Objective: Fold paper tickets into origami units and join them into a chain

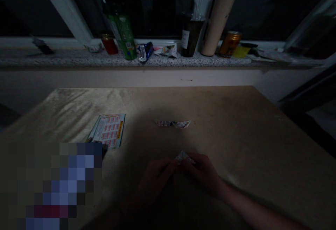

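Note:
Both hands meet near the front middle of a brown table (236, 125) in dim light. My left hand (154, 175) and my right hand (204, 174) pinch a small folded piece of printed paper (184, 157) between their fingertips, just above the tabletop. Farther out on the table lies another small folded printed paper (173, 123), flat and apart from the hands. A printed sheet with red and yellow squares (109, 130) lies to the left.
A stone windowsill (65, 58) runs along the back with a green bottle (122, 30), a red jar (109, 44), a dark cup with a straw (190, 36), a cardboard tube (219, 16), a gold can (230, 43) and crumpled wrappers (145, 51). A blurred patch covers the lower left.

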Demonstrator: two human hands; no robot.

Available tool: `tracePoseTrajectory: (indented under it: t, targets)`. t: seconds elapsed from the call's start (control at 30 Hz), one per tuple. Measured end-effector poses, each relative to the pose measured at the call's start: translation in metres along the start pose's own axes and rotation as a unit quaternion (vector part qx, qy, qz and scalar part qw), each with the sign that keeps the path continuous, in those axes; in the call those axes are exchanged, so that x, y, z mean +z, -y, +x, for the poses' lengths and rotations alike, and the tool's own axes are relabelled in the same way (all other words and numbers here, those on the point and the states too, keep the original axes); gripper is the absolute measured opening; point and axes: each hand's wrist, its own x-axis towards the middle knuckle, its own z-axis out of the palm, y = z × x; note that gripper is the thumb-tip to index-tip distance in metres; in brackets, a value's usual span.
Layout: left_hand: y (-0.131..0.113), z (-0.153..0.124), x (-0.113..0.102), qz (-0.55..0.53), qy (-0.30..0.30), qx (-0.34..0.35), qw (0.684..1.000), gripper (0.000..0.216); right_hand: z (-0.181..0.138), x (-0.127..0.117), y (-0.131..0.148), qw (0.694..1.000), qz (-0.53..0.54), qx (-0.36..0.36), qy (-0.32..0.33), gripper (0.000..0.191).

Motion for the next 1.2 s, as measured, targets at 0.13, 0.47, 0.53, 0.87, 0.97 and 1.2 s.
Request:
tracePoseTrajectory:
  t: [0.13,0.47,0.53,0.87,0.97,1.2]
  targets:
    - [0.0017,-0.0007,0.0012,0.013,0.006,0.001,1.000,0.042,-0.0001,0.0012,-0.0025,1.000,-0.017,0.009,-0.020,0.033]
    - [0.0031,-0.0008,-0.0011,-0.001,0.026,0.000,1.000,0.041,0.0000,0.0004,0.0017,1.000,-0.025,0.008,0.001,0.029]
    - [0.0053,-0.0016,-0.0010,-0.005,0.029,0.001,1.000,0.041,0.0001,-0.0003,0.0023,0.999,-0.021,0.003,0.026,0.030]
    - [0.0004,-0.0022,0.0008,0.013,0.008,-0.002,1.000,0.032,0.0002,-0.0010,-0.0004,1.000,0.010,0.005,0.027,0.031]
    - [-0.0019,-0.0024,-0.0009,0.033,0.008,0.012,0.999,0.029,-0.0010,0.0001,-0.0013,0.999,0.023,0.015,0.015,0.031]
    - [0.0023,-0.0019,-0.0020,0.111,0.032,0.040,0.992,0.029,-0.0003,-0.0020,-0.0014,0.998,-0.055,-0.016,-0.010,0.034]
